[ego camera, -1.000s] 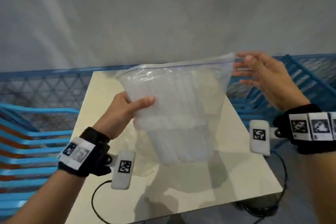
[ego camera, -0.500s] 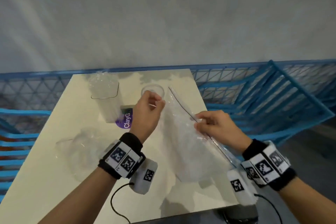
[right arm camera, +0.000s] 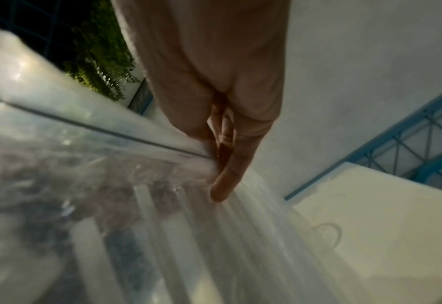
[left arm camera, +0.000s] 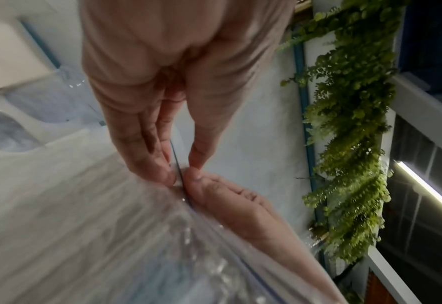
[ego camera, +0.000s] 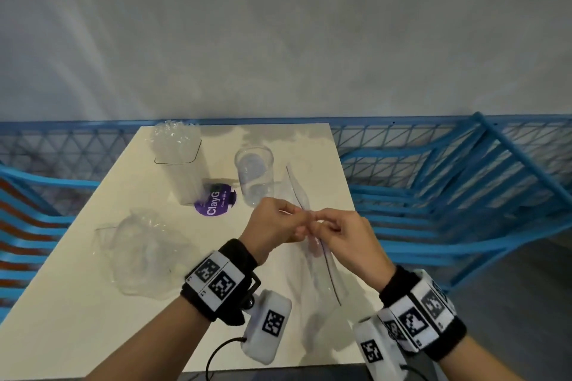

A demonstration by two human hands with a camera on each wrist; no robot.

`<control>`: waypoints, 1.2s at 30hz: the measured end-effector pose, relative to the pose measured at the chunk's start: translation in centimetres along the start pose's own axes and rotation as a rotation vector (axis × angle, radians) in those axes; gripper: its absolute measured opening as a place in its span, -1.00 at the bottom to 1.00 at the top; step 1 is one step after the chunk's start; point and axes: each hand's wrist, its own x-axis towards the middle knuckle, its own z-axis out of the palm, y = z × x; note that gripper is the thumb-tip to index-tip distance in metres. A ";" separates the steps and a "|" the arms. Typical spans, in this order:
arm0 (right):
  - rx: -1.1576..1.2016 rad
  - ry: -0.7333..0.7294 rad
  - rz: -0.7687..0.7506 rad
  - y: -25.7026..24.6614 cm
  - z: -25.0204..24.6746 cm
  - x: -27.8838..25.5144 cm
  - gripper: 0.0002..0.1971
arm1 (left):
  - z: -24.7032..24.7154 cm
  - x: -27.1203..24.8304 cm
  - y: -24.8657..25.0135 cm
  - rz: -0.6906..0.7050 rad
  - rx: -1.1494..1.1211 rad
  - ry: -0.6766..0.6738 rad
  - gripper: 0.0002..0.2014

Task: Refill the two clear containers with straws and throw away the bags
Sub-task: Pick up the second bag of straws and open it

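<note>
A clear zip bag of straws stands on the table's right half, its zip strip running away from me. My left hand and right hand meet at the middle of the zip, each pinching one lip of the bag. A tall square clear container packed with straws stands at the back left. A round clear cup stands empty beside it. A crumpled empty bag lies at the left.
The cream table carries a purple round sticker between the two containers. Blue slatted seating runs along the right and left sides, and a blue mesh rail lines the back. A black cable hangs at the near edge.
The bag came down from in front of my face onto the table's right side. Both hands moved along the zip and now pinch it together at its middle.
</note>
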 end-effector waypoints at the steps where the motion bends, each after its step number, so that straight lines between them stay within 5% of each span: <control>1: 0.056 -0.004 0.022 0.2 -0.1 -0.1 -0.84 | 0.1 -0.1 0.0 -0.013 -0.028 0.007 -0.77; 7: 0.337 -0.003 0.171 -0.5 -0.7 0.4 -0.83 | 0.9 -1.3 0.3 -0.024 -0.138 0.040 -0.92; 13: 0.550 -0.139 0.267 -1.8 -1.7 0.3 -0.83 | 1.1 -1.4 0.5 -0.018 -0.043 0.108 -0.78; 19: 0.499 -0.159 0.270 -2.1 -1.8 -0.2 -0.83 | 0.6 -1.7 0.6 0.060 0.141 0.081 -0.89; 25: -0.079 0.091 0.053 -2.7 0.0 -0.3 -0.89 | 1.5 -2.2 0.6 0.252 0.396 0.219 -0.83; 33: 0.068 -0.050 0.171 -1.5 -0.5 0.7 -0.91 | 0.3 -1.7 -0.5 0.207 0.223 0.156 -0.88; 36: -0.003 0.045 0.157 -0.3 -1.6 1.3 -0.85 | -1.2 -1.5 -1.5 0.202 0.352 0.259 -0.90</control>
